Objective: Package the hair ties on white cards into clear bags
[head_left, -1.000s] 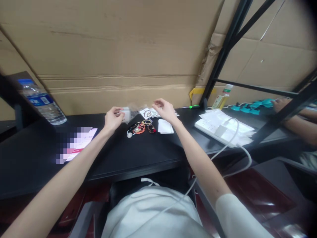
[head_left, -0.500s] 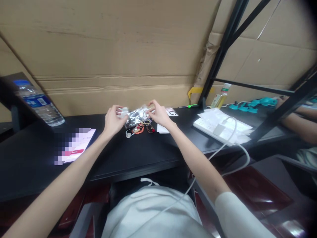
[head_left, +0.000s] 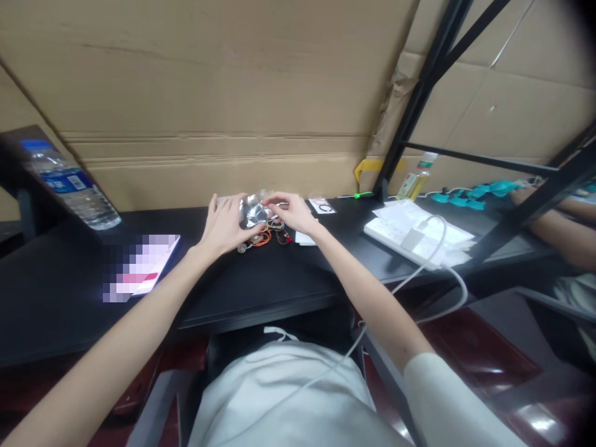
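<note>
— What's in the hands?

— A small clear bag (head_left: 254,213), shiny and crinkled, on the black desk (head_left: 261,285) near the cardboard wall (head_left: 209,93). The left hand (head_left: 225,225) lies flat with its fingers spread on the bag's left end; the right hand (head_left: 291,212) has its fingers curled, pinching the bag's right edge.

— And around it?

— Just in front of the bag, a heap of bands (head_left: 267,236), orange, red and dark, touching it or nearly so. A white card (head_left: 305,238) sits beside the right wrist, another bag (head_left: 322,205) just past the right hand.

— Any room to move?

— The desk's near edge is well apart from the hands, with bare top between. A bottle (head_left: 69,183) stands far left; papers (head_left: 414,233) with a white cable (head_left: 437,261) lie to the right.

— What can't you see?

— What the bag holds: glare and the hands cover it. One patch on the desk is blurred out. Another person's arm (head_left: 556,226) shows at the right edge, partly behind a black frame (head_left: 419,99).
</note>
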`<state>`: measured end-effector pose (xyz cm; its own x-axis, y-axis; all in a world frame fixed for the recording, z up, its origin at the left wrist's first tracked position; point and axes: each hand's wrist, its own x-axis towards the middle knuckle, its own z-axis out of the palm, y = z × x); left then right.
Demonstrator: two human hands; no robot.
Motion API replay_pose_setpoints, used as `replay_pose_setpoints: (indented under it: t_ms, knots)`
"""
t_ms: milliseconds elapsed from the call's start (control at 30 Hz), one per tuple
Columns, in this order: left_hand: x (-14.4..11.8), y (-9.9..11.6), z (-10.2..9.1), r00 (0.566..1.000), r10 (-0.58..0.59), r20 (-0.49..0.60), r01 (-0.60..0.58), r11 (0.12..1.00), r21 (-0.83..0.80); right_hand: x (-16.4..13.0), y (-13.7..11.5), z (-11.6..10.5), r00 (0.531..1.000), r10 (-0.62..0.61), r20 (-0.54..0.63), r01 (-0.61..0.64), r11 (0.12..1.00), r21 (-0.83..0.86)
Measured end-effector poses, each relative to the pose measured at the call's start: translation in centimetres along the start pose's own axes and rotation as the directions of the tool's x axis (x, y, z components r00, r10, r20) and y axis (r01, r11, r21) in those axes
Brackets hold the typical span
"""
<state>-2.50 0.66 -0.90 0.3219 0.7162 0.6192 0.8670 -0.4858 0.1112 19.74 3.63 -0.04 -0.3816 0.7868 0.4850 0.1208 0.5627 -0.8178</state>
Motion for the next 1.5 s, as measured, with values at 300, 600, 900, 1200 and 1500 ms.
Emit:
replay_pose_setpoints:
  t_ms: [300,600,900,1200,1500]
  knots:
    - [0.1,0.0,-0.4,0.999,0.038,0.01,-0.038,0.999,0.0,0.0,0.9,0.7,0.993,-0.106,-0.049,0.101,0.991,-0.092]
    - [0.0,-0.3,-0.4,0.998,0.011,0.058,-0.007,0.998,-0.069,-0.2,1.0,0.9,0.995,-0.094,0.041,0.096,0.994,-0.049]
    - [0.0,-0.3,-0.2,0.997,-0.043,0.071,0.049,0.995,-0.091,-0.2,0.5,1.4,0.994,-0.109,-0.022,0.107,0.993,-0.052]
    - [-0.1,0.0,-0.4,0.996,-0.03,0.087,0.038,0.996,-0.085,-0.2,0.4,1.1,0.985,-0.171,-0.021,0.164,0.971,-0.174]
    - [-0.2,0.0,-0.5,0.999,0.033,0.01,-0.032,0.995,-0.097,-0.4,0.6,1.2,0.989,-0.139,-0.054,0.123,0.964,-0.234]
